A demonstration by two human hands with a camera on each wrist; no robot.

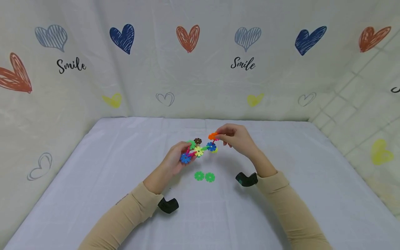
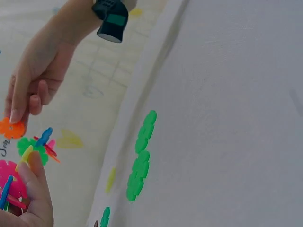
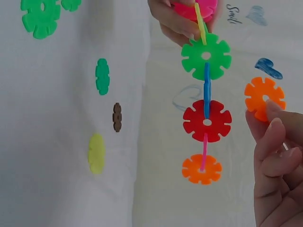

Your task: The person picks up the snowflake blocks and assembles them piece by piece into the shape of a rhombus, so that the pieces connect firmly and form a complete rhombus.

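Observation:
A chain of slotted plastic discs, the snowflake-shaped building kind, hangs off the table. My left hand point(image 1: 176, 158) grips it at one end, around a pink disc point(image 2: 13, 177) and a blue disc point(image 1: 185, 158). Along the chain, in the right wrist view, come a green disc point(image 3: 193, 59), a blue disc seen edge-on point(image 3: 207, 87), a red disc point(image 3: 194, 124) and an orange end disc point(image 3: 189, 171). My right hand point(image 1: 237, 137) pinches a separate orange disc point(image 3: 259, 92) between thumb and fingers. That disc stands beside the chain, apart from it in the right wrist view.
Two green discs point(image 1: 199, 176) lie side by side on the white tablecloth point(image 1: 200, 218), nearer than the hands. Beyond lie a brown disc point(image 3: 117, 118), a darker green disc point(image 3: 102, 76) and a yellow disc point(image 3: 96, 153). A printed curtain point(image 1: 206, 76) hangs behind the table.

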